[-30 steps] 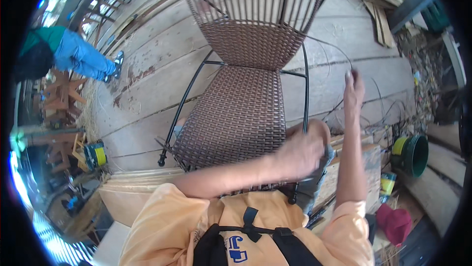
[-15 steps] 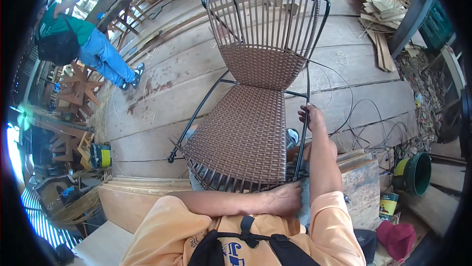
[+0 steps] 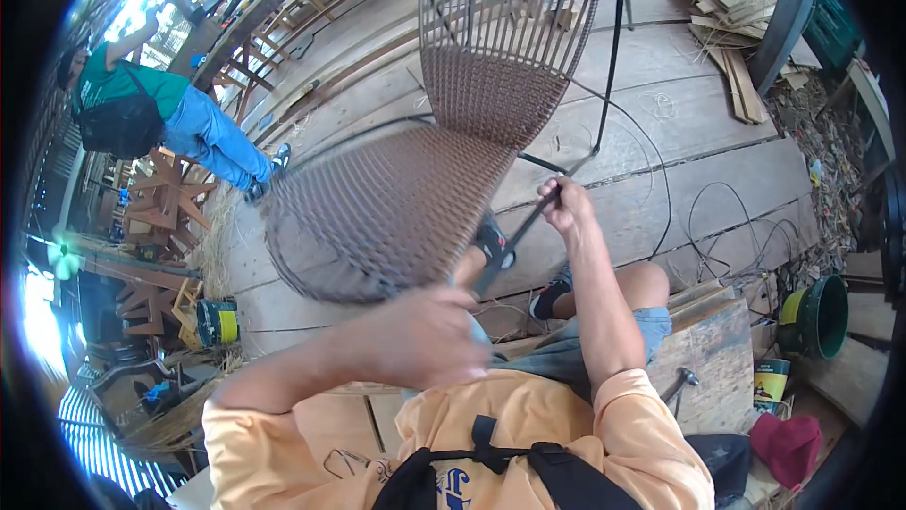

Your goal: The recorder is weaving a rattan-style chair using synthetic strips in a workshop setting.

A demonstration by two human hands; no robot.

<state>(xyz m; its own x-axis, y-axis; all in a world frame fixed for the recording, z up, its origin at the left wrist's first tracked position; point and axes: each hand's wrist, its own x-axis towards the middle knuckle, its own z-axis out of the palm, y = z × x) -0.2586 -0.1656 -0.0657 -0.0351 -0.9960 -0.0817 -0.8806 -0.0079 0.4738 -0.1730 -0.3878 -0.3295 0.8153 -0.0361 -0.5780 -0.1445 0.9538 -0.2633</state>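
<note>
Apparently, turning the chair point(image 3: 495, 95) is the step in hand; it sits just ahead, over the floor point(image 3: 698, 114). The right hand point(image 3: 564, 203) has fingers closed round a frame bar point(image 3: 527, 227); the left hand point(image 3: 429, 335) blurs near the seat point(image 3: 377, 199), grip unclear. Next likely calls for steadying.

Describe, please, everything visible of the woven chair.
The woven chair looks like brown wicker on a dark frame. Its seat and lower back are woven; the upper back shows open strips. It is angled over the plank floor, its seat front blurred. A loose strand trails from the back's right edge. The right hand grips a frame bar; the left hand's contact is unclear.
</note>
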